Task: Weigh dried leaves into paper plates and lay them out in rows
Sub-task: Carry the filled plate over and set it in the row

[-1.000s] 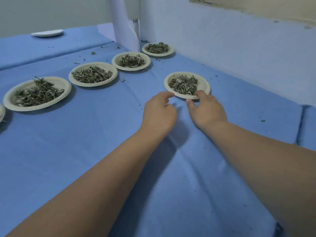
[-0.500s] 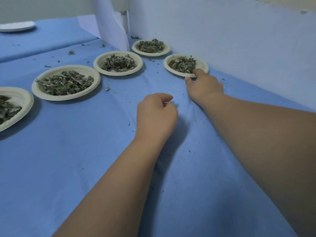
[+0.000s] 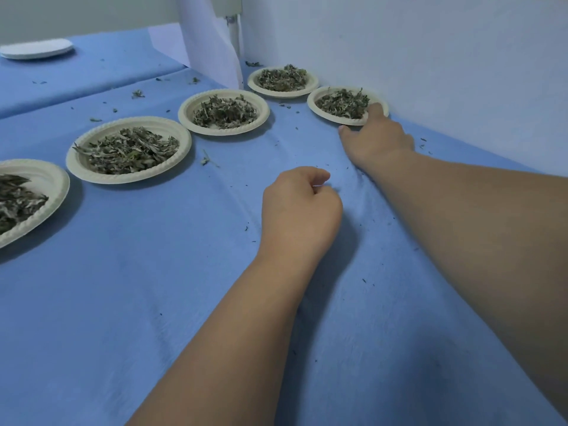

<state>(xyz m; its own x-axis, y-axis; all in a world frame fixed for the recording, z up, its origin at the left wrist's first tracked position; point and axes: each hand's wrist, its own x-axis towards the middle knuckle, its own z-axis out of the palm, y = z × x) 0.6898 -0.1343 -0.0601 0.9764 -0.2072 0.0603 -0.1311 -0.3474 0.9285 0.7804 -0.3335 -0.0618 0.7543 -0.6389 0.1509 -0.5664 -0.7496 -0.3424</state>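
A paper plate of dried leaves (image 3: 319,110) sits at the far right, close to the wall. My right hand (image 3: 376,139) holds its near rim, one finger over the rim and the thumb against the edge. To its left a row of plates with leaves runs toward me: one in the corner (image 3: 255,86), a second (image 3: 187,116), a third (image 3: 80,167) and a fourth (image 3: 58,186) cut off by the left edge. My left hand (image 3: 299,210) is curled into a fist over the blue cloth (image 3: 153,287), holding nothing.
The wall (image 3: 430,63) rises just right of the held plate. A white sheet (image 3: 206,47) hangs in the corner. A bare white plate (image 3: 37,52) lies far back left. Leaf crumbs (image 3: 207,159) are scattered on the cloth.
My right hand has slid the plate away from me and to the right, up against the wall beside the corner plate. My left hand let go of the plate, stayed back and curled.
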